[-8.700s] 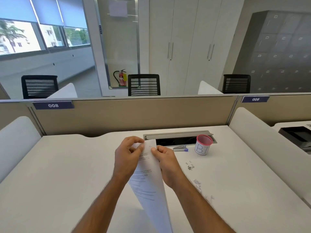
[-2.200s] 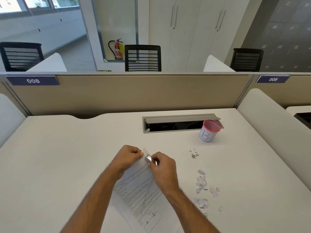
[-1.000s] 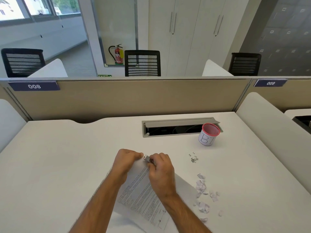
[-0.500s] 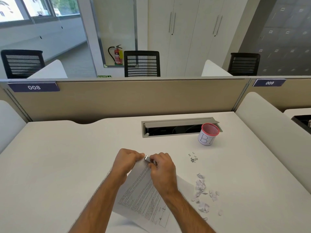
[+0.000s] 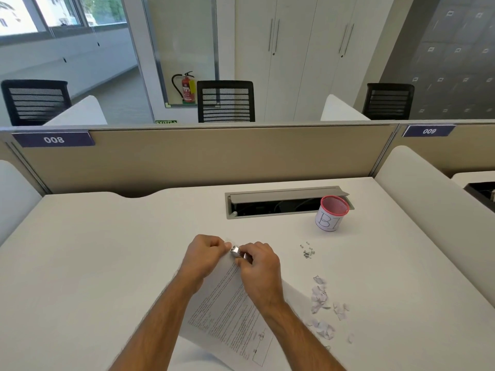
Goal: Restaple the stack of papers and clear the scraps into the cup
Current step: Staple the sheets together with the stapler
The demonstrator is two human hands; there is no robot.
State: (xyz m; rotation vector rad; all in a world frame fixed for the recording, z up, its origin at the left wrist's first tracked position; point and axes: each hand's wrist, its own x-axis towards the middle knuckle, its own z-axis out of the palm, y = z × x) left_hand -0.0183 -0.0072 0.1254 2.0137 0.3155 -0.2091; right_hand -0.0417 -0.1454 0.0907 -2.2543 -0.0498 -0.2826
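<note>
A small metal stapler (image 5: 237, 251) is gripped by the right hand (image 5: 258, 269) at the papers' (image 5: 227, 311) top corner | that corner is pinched by the left hand (image 5: 205, 257) | paper scraps (image 5: 321, 303) at 4 o'clock, cup (image 5: 332, 216) at 2 o'clock, on a white desk (image 5: 93, 263) | beige partition (image 5: 214, 156) at 12 o'clock, office chairs beyond.

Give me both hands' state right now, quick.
Left hand: fingers curled, pinching the top corner of the white printed stack of papers.
Right hand: fingers gripping a small silver metal stapler at that corner.
</note>
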